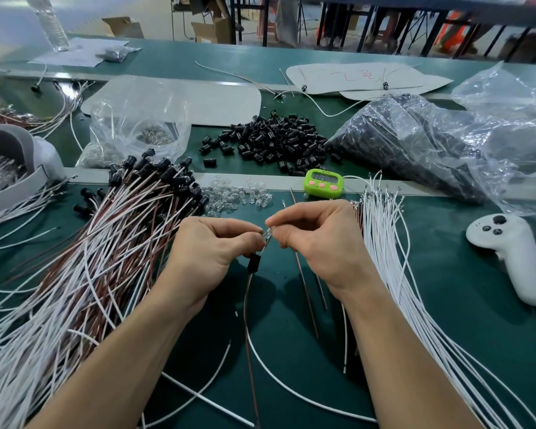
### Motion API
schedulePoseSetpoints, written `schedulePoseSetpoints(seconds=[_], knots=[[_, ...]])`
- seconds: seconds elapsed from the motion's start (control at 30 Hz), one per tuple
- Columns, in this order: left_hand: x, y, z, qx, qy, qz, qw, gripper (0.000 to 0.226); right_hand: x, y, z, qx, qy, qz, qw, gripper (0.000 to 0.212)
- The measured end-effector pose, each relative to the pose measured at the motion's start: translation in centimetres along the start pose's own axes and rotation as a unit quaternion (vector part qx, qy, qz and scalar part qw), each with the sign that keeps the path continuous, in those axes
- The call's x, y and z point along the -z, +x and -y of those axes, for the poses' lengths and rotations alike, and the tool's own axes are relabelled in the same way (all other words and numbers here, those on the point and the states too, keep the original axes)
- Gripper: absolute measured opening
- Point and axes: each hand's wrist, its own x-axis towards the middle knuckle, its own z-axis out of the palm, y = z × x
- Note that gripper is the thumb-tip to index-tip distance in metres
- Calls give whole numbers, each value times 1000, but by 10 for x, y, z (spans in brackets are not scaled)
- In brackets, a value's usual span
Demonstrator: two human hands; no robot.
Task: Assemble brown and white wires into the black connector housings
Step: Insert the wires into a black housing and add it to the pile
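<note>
Left hand (205, 252) and right hand (316, 239) both curled, pinching one clear bulb (268, 235), black housing (253, 263) just below on wires (246, 317)

The green bench (452, 289) carries wire bundles (99, 258), black housings (279, 140), a timer (323, 182) and a controller (514, 255).

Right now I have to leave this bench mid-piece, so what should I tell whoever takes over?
Left hand and right hand both pinch a small clear part between their fingertips. A black housing hangs just below it on a brown and white wire pair.
Done: a big pile of finished assemblies lies at left.
Left: finish this piece, then carry on. Loose housings lie behind, white wires at right, spare clear parts ahead.
</note>
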Motion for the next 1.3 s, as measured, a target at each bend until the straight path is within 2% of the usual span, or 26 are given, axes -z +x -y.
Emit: schedulePoseSetpoints(seconds=[0.27, 0.5, 0.7, 1.0, 1.3], knots=[[0, -1, -1, -13, 5, 11, 1000, 17, 2, -1, -1, 6, -57, -3, 998, 19], [1, -2, 3, -50, 79, -16, 995, 22, 1, -3, -1, 18, -94, -12, 995, 17], [2, -6, 5, -83, 96, -19, 992, 23, -1, -3, -2, 14, -70, -15, 997, 21], [0, -6, -1, -13, 39, 13, 999, 18, -3, -1, -5, 5, -24, 11, 1000, 16], [-2, -6, 1, -5, -14, 23, 1000, 14, -1, 1, -4, -16, 28, 23, 999, 22]])
